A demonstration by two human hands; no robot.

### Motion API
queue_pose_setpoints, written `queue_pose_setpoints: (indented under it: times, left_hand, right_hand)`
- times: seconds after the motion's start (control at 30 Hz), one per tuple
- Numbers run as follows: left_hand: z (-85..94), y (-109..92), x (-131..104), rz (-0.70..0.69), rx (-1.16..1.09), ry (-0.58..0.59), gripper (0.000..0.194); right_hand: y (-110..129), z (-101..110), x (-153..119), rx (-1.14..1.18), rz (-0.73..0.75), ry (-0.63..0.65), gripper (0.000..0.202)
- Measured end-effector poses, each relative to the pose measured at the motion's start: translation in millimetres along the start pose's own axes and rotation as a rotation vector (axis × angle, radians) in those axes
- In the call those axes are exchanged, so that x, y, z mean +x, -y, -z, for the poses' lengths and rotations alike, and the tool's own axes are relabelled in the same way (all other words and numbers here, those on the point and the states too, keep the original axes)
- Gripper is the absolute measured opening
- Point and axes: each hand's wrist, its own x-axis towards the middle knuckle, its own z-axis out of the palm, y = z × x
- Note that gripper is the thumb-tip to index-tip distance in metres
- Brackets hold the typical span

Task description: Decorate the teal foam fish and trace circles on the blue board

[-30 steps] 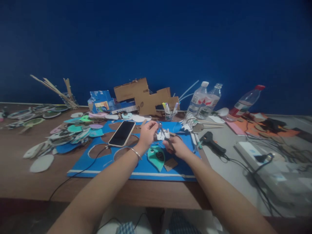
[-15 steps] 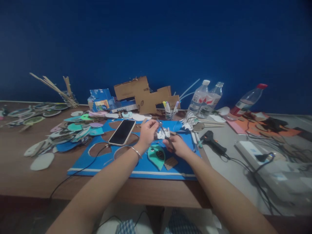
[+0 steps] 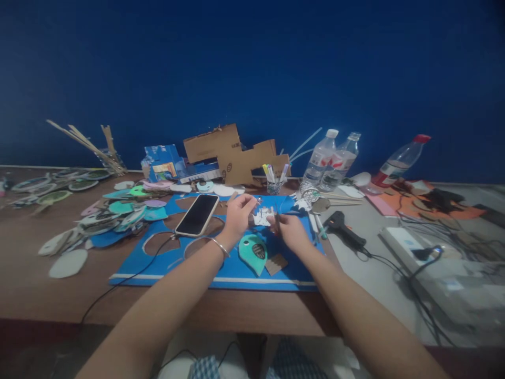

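Note:
My left hand is closed in a pinch, its fingertips on a tiny light piece too small to name. Just under those fingers lies a white card scrap with ragged edges and dark marks. My right hand is closed around a dark, slim tool; whether it is scissors or a knife does not show. Its fingertips are at the right end of the scrap. Nearer to me, a teal leaf-shaped cutout with a dark striped patch rests beside a brown cardboard piece on the blue board.
A phone with a cable lies left of my hands. Cutouts pile up farther left. Behind stand cardboard, a cup of markers and bottles. A glue gun and power strip lie right.
The dark tool, whose blade slanted across the white scrap toward my left fingers, has swung back to the right and upright. My left hand has barely moved.

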Motion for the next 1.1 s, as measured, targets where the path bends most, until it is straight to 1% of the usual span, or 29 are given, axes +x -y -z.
queue_pose_setpoints:
  times: [0.07, 0.13, 0.17, 0.23, 0.3, 0.4, 0.47, 0.53, 0.6, 0.67, 0.7, 0.77, 0.87, 1.0, 1.1]
  left_hand:
    - [0.3, 1.1, 0.5, 0.010, -0.010, -0.003, 0.018]
    - [1.2, 3.0, 1.4, 0.020, -0.017, -0.002, 0.016]
    - [1.6, 4.0, 1.9, 0.023, -0.017, -0.001, 0.016]
    - [2.1, 5.4, 2.3, 0.030, -0.010, 0.002, 0.014]
    - [2.0, 5.8, 2.1, 0.038, -0.006, 0.000, 0.014]
    - [1.4, 4.6, 1.1, 0.039, 0.004, 0.014, 0.014]
    - [1.1, 3.4, 0.4, 0.040, 0.013, 0.040, 0.015]
    - [0.8, 3.0, -0.2, 0.060, 0.010, 0.078, 0.016]
    - [0.3, 4.2, -0.7, 0.088, -0.002, 0.133, 0.017]
    - [-0.2, 6.8, -1.5, 0.109, -0.001, 0.191, 0.017]
    - [-0.5, 8.4, -1.9, 0.115, 0.011, 0.216, 0.017]
    - [-1.0, 11.0, -2.8, 0.116, 0.047, 0.254, 0.018]
    - [-1.2, 12.2, -3.9, 0.103, 0.093, 0.288, 0.019]
    - [-1.2, 9.5, -4.6, 0.093, 0.146, 0.307, 0.020]
    - [-1.9, 5.8, -5.4, 0.060, 0.173, 0.307, 0.020]
  right_hand:
    - [-2.6, 3.1, 2.2, -0.195, -0.047, -0.086, 0.043]
    - [-4.6, 5.4, 3.4, -0.353, -0.084, -0.128, 0.038]
    - [-5.6, 6.0, 3.7, -0.396, -0.086, -0.134, 0.035]
    - [-7.6, 6.1, 4.1, -0.428, -0.069, -0.131, 0.032]
    - [-9.6, 5.1, 4.3, -0.434, -0.046, -0.120, 0.034]
    - [-10.7, 3.4, 3.9, -0.471, -0.045, -0.103, 0.034]
    - [-8.9, 3.0, 2.2, -0.489, -0.003, -0.154, 0.027]
    - [-5.4, 3.3, -0.7, -0.437, 0.124, -0.260, 0.023]
    - [-1.5, 3.7, -4.1, -0.299, 0.284, -0.325, 0.022]
    - [1.7, 3.5, -6.9, -0.140, 0.396, -0.314, 0.021]
    - [2.7, 2.9, -7.8, -0.077, 0.423, -0.298, 0.021]
    - [3.4, 1.3, -8.4, 0.004, 0.433, -0.278, 0.018]
    - [2.2, -1.3, -7.4, 0.080, 0.398, -0.264, 0.018]
    - [-0.5, -3.1, -5.7, 0.145, 0.363, -0.283, 0.021]
    - [-1.1, -3.8, -5.7, 0.188, 0.349, -0.293, 0.021]
